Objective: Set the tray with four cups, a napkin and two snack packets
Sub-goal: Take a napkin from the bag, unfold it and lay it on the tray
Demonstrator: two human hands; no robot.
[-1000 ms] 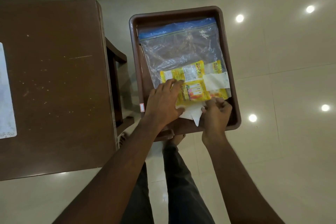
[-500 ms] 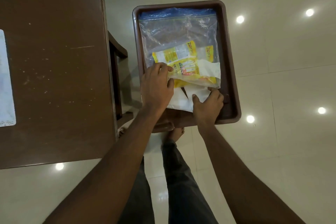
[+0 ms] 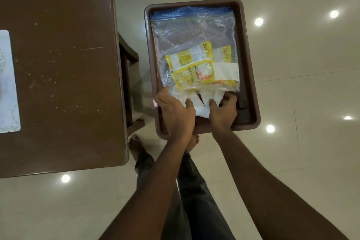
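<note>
A brown tray (image 3: 251, 76) sits to the right of the table. A clear zip bag (image 3: 192, 31) with a blue top strip lies in the tray. Two yellow snack packets (image 3: 194, 70) show through the bag's near half. White napkin paper (image 3: 200, 103) sticks out at the bag's near edge. My left hand (image 3: 175, 113) rests on the bag's near left corner, fingers pinching the plastic and paper. My right hand (image 3: 224, 111) grips the napkin paper at the near right. No cups are in view.
A dark brown table (image 3: 58, 76) fills the left side, with a white mat (image 3: 7, 84) at its far left edge. Glossy pale floor tiles with light reflections surround the tray. My legs and bare feet (image 3: 136, 144) stand below the tray.
Both hands have slid toward me, off the yellow packets to the bag's near edge. More white paper shows between the hands.
</note>
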